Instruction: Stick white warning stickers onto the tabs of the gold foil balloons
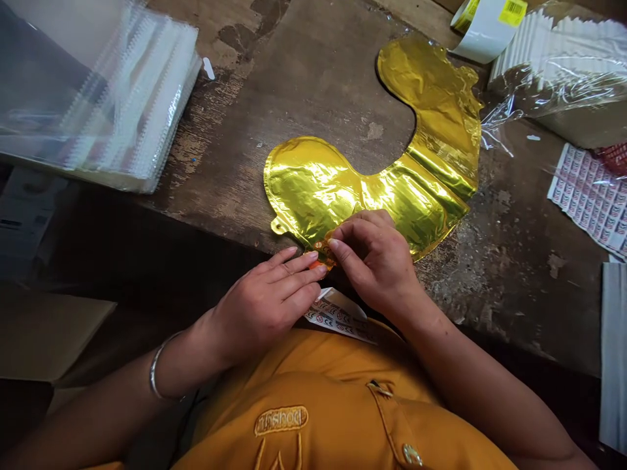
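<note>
A flat gold foil balloon (pixel 313 176), curved in shape, lies on the worn wooden table with its lower edge at the table's front. My right hand (pixel 379 261) pinches that lower edge between thumb and fingers. Beside the thumb tip, a small printed label (pixel 321 245) shows on the foil. My left hand (pixel 274 300) has its fingers stretched out, with the tips resting on the foil edge close to the right thumb. Below both hands, a white sheet of printed stickers (pixel 337 316) leans against my orange shirt; part of it is hidden.
A stack of clear plastic bags (pixel 132 104) sits at the left. On the right are a roll of labels (pixel 490 29), white sticks in plastic wrap (pixel 578 52) and another sticker sheet (pixel 590 196). An open cardboard box (pixel 53 333) stands below the table's left edge.
</note>
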Tool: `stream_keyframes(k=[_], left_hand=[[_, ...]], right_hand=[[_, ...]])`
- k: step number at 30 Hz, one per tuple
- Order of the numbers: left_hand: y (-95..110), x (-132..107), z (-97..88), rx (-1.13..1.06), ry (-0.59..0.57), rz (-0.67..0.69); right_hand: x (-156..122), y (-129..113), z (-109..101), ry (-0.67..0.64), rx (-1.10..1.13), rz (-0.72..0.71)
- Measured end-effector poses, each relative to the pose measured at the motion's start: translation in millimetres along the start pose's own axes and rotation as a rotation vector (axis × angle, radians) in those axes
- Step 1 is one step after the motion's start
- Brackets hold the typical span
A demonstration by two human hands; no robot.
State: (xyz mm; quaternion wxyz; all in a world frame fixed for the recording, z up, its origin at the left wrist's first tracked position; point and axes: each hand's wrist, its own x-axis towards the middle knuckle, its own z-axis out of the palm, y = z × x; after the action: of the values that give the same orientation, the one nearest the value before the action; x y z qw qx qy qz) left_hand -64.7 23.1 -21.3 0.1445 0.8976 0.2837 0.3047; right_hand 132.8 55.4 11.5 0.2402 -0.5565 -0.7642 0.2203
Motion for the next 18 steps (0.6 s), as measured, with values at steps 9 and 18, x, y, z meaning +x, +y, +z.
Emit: stream_keyframes(k=[9, 18], left_hand=[[-1.0, -0.2, 0.0, 0.001, -0.015, 0.003], [-0.3, 1.8, -0.5, -0.008, 0.007, -0.005]], right_hand=[[1.2, 3.2, -1.6, -0.024, -0.007, -0.005], [3.9, 3.4, -5.0, -0.066, 0.032, 0.000]])
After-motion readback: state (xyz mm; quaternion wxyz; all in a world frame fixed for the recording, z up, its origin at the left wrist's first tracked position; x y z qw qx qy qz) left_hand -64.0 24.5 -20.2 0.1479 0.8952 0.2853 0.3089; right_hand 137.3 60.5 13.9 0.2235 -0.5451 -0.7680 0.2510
